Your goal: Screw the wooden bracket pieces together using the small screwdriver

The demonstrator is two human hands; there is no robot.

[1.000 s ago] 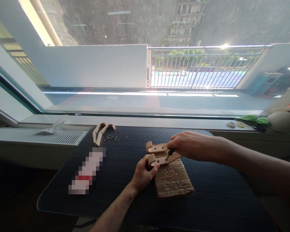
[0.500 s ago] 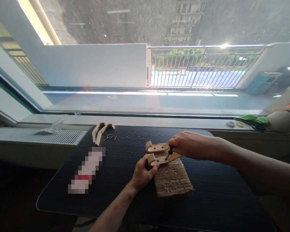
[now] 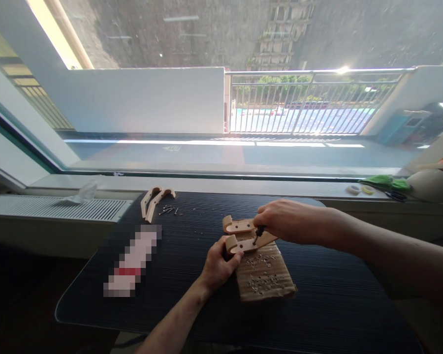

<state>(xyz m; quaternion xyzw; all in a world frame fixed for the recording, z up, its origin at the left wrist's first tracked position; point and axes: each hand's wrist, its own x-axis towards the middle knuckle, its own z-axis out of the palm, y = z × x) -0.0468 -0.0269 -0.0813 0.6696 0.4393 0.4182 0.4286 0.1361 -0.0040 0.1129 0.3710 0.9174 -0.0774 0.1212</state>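
Observation:
My right hand [image 3: 276,219] is closed round the dark handle of a screwdriver [image 3: 259,233]. The screwdriver's tip meets a hole in the nearer wooden hook [image 3: 246,245]. With fingers and thumb, my left hand [image 3: 219,263] grips that hook by its curved end. Just behind it lies a second wooden hook [image 3: 238,225], partly covered by my right hand. Both hooks rest on a piece of corrugated cardboard [image 3: 262,278], which is pitted with many small holes.
Two more wooden hooks [image 3: 157,201] lie at the black table's [image 3: 192,295] back left, beside several loose screws [image 3: 168,210]. A blurred pinkish item [image 3: 133,260] is on the left. Tape rolls [image 3: 360,189] and a green cloth [image 3: 387,182] sit on the windowsill.
My right hand and the screwdriver have shifted slightly left, and the screwdriver stands a little more upright. My left hand keeps its hold on the wooden hook.

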